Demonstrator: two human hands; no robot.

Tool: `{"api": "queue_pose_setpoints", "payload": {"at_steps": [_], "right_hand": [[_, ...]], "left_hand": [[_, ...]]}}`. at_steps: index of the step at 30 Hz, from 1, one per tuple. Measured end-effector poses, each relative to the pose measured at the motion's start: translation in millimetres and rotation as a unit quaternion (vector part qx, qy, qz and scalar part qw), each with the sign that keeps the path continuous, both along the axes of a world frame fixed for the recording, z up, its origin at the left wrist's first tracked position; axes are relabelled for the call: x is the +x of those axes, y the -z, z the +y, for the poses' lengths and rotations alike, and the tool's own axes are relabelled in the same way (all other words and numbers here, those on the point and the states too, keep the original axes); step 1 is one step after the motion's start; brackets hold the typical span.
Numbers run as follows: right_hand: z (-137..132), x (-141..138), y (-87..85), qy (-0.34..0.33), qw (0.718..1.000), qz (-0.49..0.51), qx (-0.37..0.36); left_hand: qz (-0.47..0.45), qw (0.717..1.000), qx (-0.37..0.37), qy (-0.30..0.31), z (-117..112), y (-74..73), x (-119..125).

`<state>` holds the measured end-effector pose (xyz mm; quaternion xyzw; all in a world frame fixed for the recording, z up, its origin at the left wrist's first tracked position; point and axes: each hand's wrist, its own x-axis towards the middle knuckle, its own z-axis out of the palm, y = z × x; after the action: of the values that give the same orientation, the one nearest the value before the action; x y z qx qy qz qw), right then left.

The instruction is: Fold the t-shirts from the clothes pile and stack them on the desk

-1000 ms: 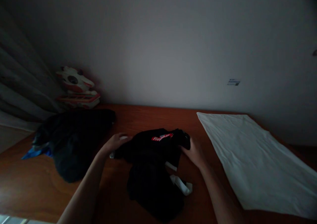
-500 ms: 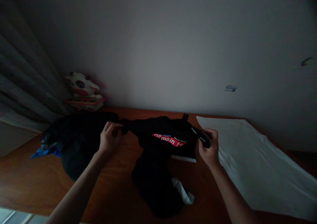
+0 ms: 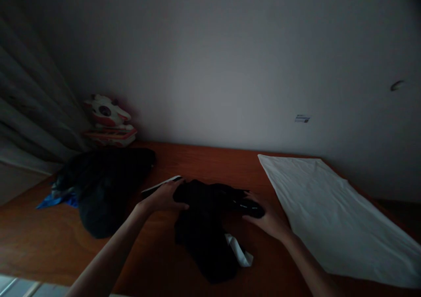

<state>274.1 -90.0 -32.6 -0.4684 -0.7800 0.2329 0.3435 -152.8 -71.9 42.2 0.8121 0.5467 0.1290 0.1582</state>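
A black garment [image 3: 205,227] lies bunched on the wooden tabletop, its lower part trailing toward me. My left hand [image 3: 166,196] holds its left side, with the thumb below and the fingers over the cloth. At the other end my right hand [image 3: 263,216] grips a folded black band with small white marks, between thumb and fingers. A strip of white edging shows beyond my left hand, and a white piece of cloth [image 3: 241,253] sticks out at the lower right. The garment's red print is hidden now.
Left of the garment lies a dark heap of clothing [image 3: 105,192] with a blue piece [image 3: 57,200] under it. A white cloth [image 3: 329,213] is spread flat on the right. A cow-shaped toy [image 3: 110,119] stands by the curtain [image 3: 29,108], against the wall.
Both hands have come down and closer together with the garment, which was stretched between them. Its red lettered print has gone out of sight, and the cloth is now bunched on the table.
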Motion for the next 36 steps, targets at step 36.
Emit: {"api": "queue_pose_setpoints", "payload": {"at_steps": [36], "right_hand": [[43,24,-148.6,0.041,0.963,0.054,-0.263]], "left_hand": [[-0.156,0.985,-0.036,-0.062,17,-79.1,-13]]}}
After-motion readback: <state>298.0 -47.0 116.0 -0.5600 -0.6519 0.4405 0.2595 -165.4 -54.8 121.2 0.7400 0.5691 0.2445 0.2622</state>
